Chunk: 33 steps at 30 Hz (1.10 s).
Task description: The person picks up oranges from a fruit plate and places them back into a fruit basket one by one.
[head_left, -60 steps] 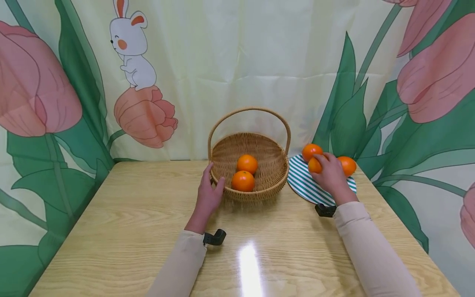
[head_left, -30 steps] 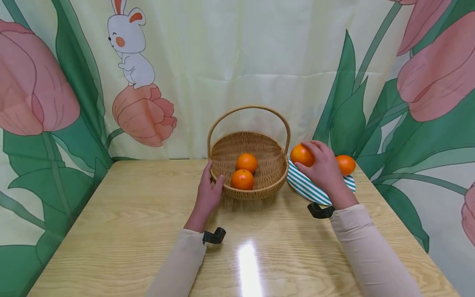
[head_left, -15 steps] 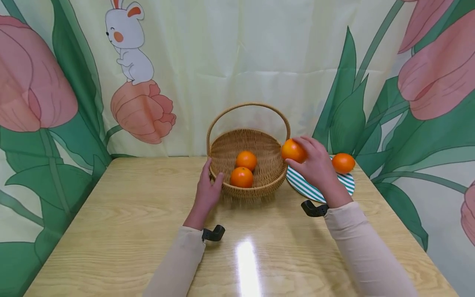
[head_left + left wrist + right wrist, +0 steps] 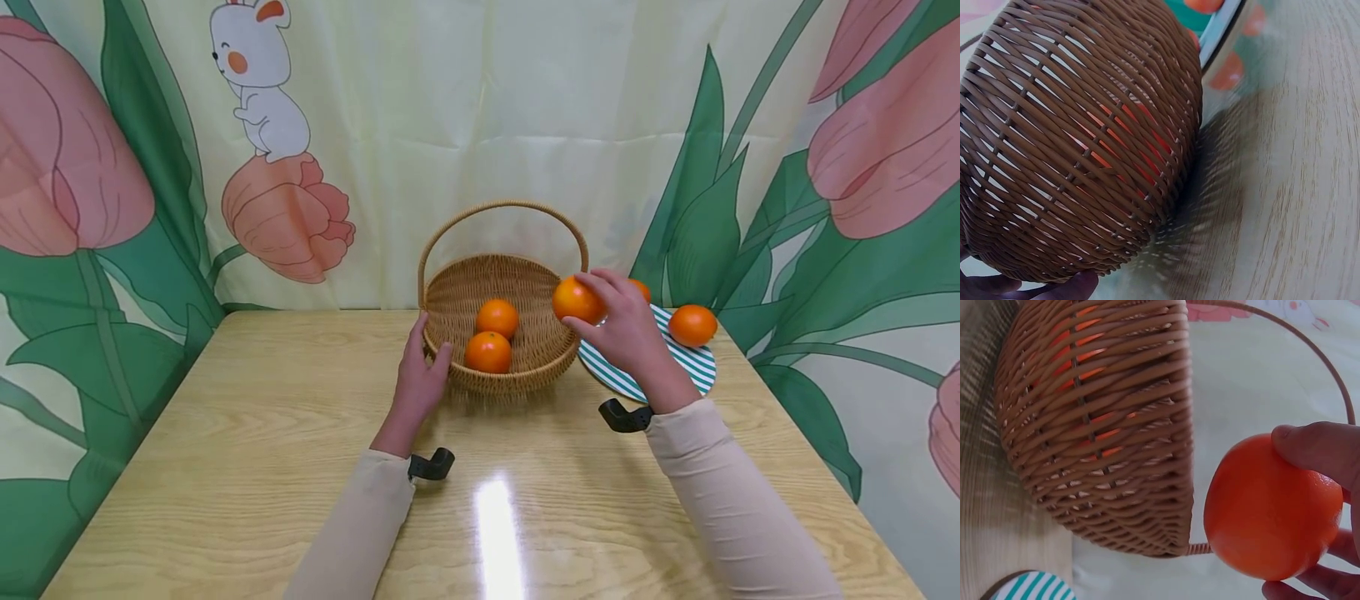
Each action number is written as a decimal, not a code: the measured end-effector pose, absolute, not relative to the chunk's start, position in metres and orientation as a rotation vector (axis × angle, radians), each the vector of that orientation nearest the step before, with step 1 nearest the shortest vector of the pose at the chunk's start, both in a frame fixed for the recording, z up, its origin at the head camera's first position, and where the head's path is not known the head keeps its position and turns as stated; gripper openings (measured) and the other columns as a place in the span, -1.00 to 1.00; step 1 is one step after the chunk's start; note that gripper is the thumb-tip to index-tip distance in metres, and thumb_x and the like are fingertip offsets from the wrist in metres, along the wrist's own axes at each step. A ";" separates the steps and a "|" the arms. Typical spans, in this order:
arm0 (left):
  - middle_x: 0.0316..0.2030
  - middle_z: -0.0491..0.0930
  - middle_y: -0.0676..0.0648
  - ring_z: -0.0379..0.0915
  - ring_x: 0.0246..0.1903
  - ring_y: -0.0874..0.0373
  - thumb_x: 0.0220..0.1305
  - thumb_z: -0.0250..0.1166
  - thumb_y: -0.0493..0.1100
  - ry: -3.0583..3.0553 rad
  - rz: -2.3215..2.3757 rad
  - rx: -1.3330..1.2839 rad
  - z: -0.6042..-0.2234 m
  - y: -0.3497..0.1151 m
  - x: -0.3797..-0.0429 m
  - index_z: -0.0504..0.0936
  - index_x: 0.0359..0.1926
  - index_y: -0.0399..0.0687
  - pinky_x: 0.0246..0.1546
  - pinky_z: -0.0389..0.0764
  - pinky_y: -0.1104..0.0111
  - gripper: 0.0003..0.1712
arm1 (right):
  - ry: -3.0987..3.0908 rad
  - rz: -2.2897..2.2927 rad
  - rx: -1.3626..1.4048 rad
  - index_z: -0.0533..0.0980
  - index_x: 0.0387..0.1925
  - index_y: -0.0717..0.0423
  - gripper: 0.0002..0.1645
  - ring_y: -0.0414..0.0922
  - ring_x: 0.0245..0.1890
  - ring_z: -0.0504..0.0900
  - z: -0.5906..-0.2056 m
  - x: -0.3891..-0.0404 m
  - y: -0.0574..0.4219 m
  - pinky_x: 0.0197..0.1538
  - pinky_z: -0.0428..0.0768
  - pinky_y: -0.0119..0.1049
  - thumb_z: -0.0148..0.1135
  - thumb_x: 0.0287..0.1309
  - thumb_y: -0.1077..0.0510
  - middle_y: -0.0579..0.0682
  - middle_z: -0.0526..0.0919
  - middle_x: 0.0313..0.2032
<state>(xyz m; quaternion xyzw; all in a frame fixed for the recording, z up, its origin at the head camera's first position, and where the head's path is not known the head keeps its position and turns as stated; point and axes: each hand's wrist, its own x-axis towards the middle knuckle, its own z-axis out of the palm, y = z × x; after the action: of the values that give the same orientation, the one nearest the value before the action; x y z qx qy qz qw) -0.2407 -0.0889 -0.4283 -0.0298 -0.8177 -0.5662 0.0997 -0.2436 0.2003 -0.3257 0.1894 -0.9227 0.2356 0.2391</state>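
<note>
We find no brand, label or readable writing anywhere on the table; the only graphic is a cartoon rabbit (image 4: 258, 79) printed on the tulip-patterned backdrop (image 4: 862, 158) behind it.

Our right hand (image 4: 626, 333) curls its fingers and thumb around a smooth, glossy orange (image 4: 576, 300), holding it in the air right at the right-hand rim of the wicker basket (image 4: 525, 379), just under where the arched handle (image 4: 501, 207) meets the rim. The right wrist view shows the fruit (image 4: 1271, 509) unblemished and evenly coloured, a fingertip pressed over its top, the basket's woven wall (image 4: 1104, 425) close beside it.

Our left hand (image 4: 420, 379) rests with relaxed fingers against the basket's left outer wall, the thumb touching the rim; the left wrist view shows fingertips (image 4: 1066, 289) against the weave.

Two oranges (image 4: 492, 335) lie in the basket, touching each other, with bare weave open on the right side of its floor. One orange (image 4: 692, 325) sits on the green-striped plate (image 4: 678, 371) just right of the basket, and another shows partly behind our right hand. The wooden table (image 4: 262, 433) runs broad and open toward its near edge.
</note>
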 end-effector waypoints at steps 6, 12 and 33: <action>0.51 0.00 -0.05 -0.01 0.47 -0.04 0.41 0.05 0.08 -2.412 -1.675 -0.093 -0.429 -0.089 -0.241 -0.04 0.52 0.11 0.42 0.12 -0.04 -0.23 | -2.570 0.646 0.524 0.44 0.25 0.04 -0.28 0.26 0.24 0.36 -0.326 -0.243 0.193 0.10 0.52 0.19 0.44 0.04 -0.02 0.21 0.37 0.29; 0.50 0.00 -0.02 -0.01 0.47 -0.02 0.41 0.05 0.09 -2.419 -1.676 -0.082 -0.429 -0.089 -0.243 -0.03 0.52 0.16 0.43 0.12 -0.03 -0.23 | -2.612 0.638 0.528 0.41 0.29 0.01 -0.25 0.24 0.27 0.34 -0.327 -0.245 0.187 0.12 0.52 0.19 0.43 0.06 -0.03 0.21 0.34 0.32; 0.51 0.00 -0.05 -0.04 0.48 -0.05 0.40 0.04 0.09 -2.422 -1.642 -0.088 -0.429 -0.088 -0.240 -0.03 0.52 0.12 0.43 0.10 -0.07 -0.23 | -2.675 0.646 0.596 0.40 0.30 0.02 -0.25 0.25 0.24 0.37 -0.342 -0.252 0.182 0.16 0.50 0.17 0.43 0.07 0.02 0.22 0.33 0.33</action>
<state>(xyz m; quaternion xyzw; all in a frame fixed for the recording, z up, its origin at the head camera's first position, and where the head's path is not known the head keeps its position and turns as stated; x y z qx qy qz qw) -0.2404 -0.0884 -0.4287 -0.0298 -0.8225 -0.5578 0.1070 -0.2518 0.1816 -0.3421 0.2089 -0.9375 0.2263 0.1623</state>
